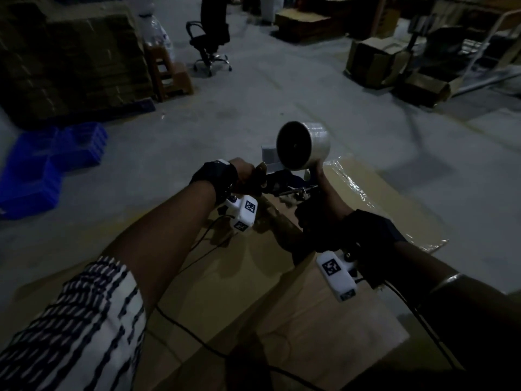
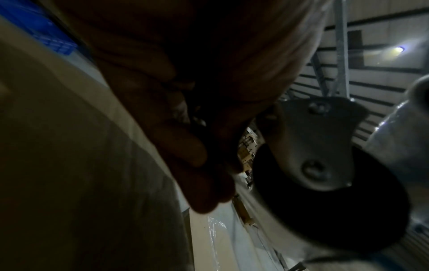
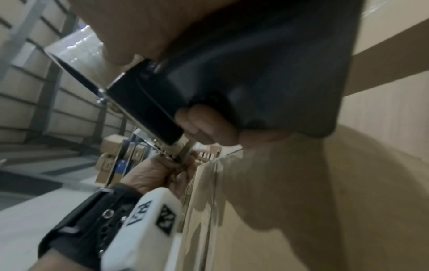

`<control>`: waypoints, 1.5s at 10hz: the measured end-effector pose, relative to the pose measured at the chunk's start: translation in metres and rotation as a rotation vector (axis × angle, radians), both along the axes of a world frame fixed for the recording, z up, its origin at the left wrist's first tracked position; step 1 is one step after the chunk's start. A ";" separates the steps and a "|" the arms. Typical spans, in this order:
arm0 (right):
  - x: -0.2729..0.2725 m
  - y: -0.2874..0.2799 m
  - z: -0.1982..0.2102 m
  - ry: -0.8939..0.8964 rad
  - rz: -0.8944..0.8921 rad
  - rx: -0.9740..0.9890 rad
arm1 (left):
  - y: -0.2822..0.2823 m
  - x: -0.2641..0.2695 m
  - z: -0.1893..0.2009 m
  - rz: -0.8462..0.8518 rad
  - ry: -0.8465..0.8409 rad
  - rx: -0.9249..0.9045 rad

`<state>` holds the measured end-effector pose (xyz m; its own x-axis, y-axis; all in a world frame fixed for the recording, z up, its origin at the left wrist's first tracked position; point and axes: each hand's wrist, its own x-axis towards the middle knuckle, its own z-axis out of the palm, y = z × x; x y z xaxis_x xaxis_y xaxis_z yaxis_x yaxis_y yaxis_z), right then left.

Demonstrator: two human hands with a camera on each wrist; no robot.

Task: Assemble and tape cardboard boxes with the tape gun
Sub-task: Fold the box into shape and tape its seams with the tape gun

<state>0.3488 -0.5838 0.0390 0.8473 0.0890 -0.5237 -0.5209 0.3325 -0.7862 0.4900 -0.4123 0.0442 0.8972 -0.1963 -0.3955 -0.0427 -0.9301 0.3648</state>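
Dim warehouse floor with stock and furniture around its edges.

In the head view the grey concrete floor (image 1: 282, 108) fills the middle. At 10 o'clock stands a tall stack of flat brown sheets (image 1: 70, 57), with blue crates (image 1: 50, 162) on the floor at 9 o'clock below it. Just right of the stack is a small brown stool (image 1: 172, 77), and behind that a wrapped white bundle (image 1: 156, 29). At 12 o'clock is a black office chair (image 1: 210, 43) on a chrome wheeled base. At 1 o'clock lies a low pile of brown sheets (image 1: 307, 24). At 2 o'clock sit open cartons (image 1: 372, 60) beside a pale metal frame (image 1: 490, 40).
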 end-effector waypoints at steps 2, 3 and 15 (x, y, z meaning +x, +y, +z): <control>-0.010 -0.003 -0.005 -0.033 0.023 -0.049 | 0.010 0.022 -0.006 0.142 0.038 -0.143; -0.008 -0.003 -0.013 -0.057 -0.047 0.012 | 0.017 0.032 -0.010 0.278 0.095 -0.336; 0.015 0.002 -0.025 -0.175 0.014 -0.085 | 0.029 0.064 -0.024 0.218 -0.010 -0.132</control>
